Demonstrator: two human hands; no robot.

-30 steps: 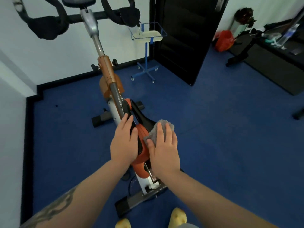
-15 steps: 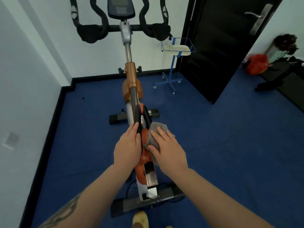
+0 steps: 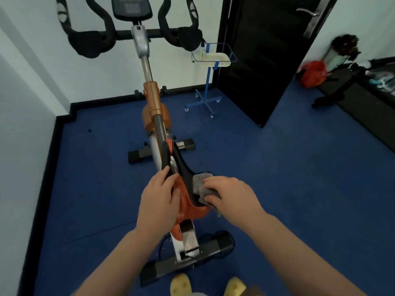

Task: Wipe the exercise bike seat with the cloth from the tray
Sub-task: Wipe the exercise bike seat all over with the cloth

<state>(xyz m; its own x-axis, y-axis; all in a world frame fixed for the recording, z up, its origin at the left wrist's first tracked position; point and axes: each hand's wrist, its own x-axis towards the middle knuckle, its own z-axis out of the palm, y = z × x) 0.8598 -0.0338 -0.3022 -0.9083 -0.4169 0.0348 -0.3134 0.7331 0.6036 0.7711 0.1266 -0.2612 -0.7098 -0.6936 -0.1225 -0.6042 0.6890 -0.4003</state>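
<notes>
The exercise bike's black and orange seat (image 3: 181,167) lies just below the middle of the head view, its nose pointing away from me. My left hand (image 3: 159,197) grips the seat's left side, thumb on top. My right hand (image 3: 232,194) presses a grey cloth (image 3: 199,183) against the seat's right rear edge; part of the cloth is hidden under my fingers. The pale tray (image 3: 214,58) sits on a blue wheeled stand by the back wall, beside the door.
The bike's handlebars and console (image 3: 132,9) rise ahead near the white wall. A black door (image 3: 263,60) stands open at right. Dark equipment and a red bag (image 3: 313,74) sit at far right. Blue carpet surrounds the bike; my yellow slippers (image 3: 181,286) are at the bottom.
My right hand has slid the cloth back along the seat's right side toward me, and more of the black seat top shows. My view has tilted up and turned left. The left hand keeps its grip.
</notes>
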